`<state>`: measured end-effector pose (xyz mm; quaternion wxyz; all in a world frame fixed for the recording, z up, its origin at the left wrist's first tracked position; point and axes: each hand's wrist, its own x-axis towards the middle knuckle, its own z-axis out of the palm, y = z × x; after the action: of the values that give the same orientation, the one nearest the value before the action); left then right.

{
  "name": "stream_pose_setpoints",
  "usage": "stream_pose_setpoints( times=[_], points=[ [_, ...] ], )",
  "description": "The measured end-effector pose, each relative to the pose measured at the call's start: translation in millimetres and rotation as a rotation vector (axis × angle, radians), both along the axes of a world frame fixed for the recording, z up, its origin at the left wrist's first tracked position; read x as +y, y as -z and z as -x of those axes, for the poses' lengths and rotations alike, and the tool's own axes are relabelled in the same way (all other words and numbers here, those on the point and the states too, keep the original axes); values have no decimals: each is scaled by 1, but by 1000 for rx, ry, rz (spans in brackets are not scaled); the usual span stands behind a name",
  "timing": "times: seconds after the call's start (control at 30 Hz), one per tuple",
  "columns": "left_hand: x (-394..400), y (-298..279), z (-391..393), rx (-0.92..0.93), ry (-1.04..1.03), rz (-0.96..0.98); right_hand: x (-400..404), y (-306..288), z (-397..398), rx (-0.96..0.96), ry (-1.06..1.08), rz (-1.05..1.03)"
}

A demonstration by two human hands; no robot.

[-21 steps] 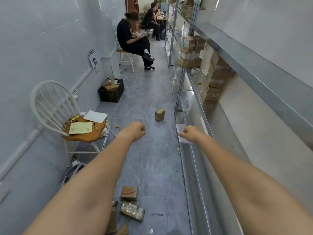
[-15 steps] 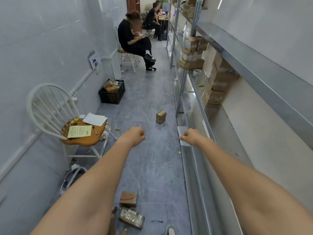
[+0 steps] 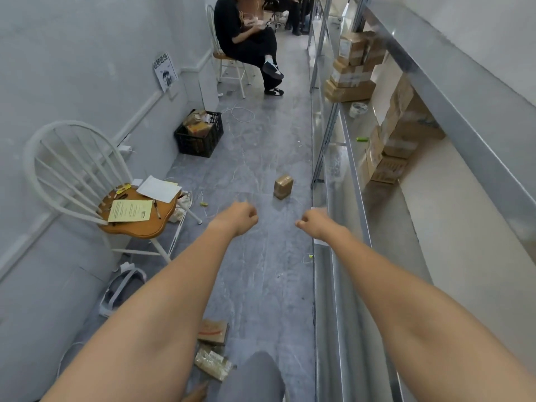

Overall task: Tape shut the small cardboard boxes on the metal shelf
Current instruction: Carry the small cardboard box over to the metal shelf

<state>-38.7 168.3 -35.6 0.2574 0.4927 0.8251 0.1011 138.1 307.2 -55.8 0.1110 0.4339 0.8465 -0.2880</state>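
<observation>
Several small cardboard boxes [image 3: 349,74] stand stacked on the metal shelf [image 3: 352,158] at right, a tape roll [image 3: 358,109] just beside them and more boxes [image 3: 390,152] behind. One box [image 3: 283,186] sits on the floor [image 3: 261,146] ahead. Left hand [image 3: 243,215] and right hand [image 3: 312,225], both curled into empty fists, hang over the floor, well apart from the stack.

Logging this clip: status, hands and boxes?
Left hand and right hand fisted, holding nothing. Cardboard boxes and tape roll on shelf ahead, out of reach. Stray box on floor.
</observation>
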Motion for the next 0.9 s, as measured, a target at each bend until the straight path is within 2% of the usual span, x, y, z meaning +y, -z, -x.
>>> stream_pose_setpoints(
  times=[0.27, 0.5, 0.7, 0.9],
  points=[
    [67, 33, 67, 2, 6, 99, 73, 22, 58, -57, -15, 40],
    [151, 40, 120, -33, 19, 70, 142, 32, 113, -57, 30, 4],
    [203, 48, 146, -100, 28, 88, 192, 38, 148, 8, 102, 68],
    [272, 61, 180, -124, 19, 142, 258, 45, 182, 17, 81, 91]
  ],
)
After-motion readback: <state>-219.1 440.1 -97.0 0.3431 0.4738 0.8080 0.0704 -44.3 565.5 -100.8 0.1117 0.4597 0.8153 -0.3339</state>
